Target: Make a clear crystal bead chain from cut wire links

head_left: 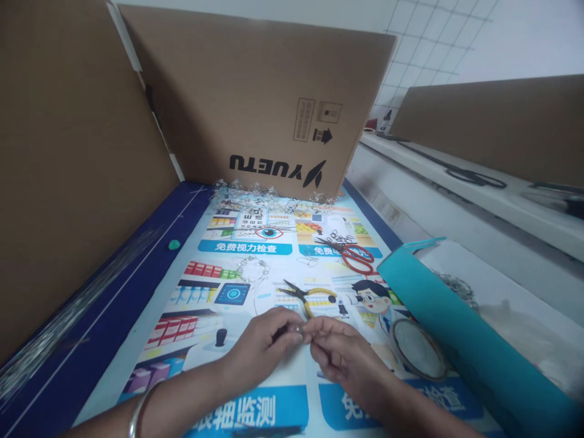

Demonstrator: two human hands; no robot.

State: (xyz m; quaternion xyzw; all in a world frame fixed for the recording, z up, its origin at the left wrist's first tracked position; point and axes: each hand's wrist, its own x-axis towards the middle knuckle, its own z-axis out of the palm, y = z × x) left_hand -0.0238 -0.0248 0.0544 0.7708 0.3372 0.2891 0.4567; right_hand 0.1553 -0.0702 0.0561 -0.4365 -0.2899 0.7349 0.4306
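Observation:
My left hand is closed, with a small shiny bead pinched between its thumb and forefinger. My right hand is closed too, its thumb and fingertips pressed together beside the bead. What it pinches is too small to make out. Just beyond my fingers lie pliers with yellow handles, jaws pointing left. Farther up rests a pair of scissors with red handles, near a small pile of dark rings. A loop of clear beads lies left of the pliers.
Cardboard panels stand at the back and left. Clear beaded wire pieces lie along the back panel. Straight wires run down the left side, near a green lump. A teal box and a round roll are right.

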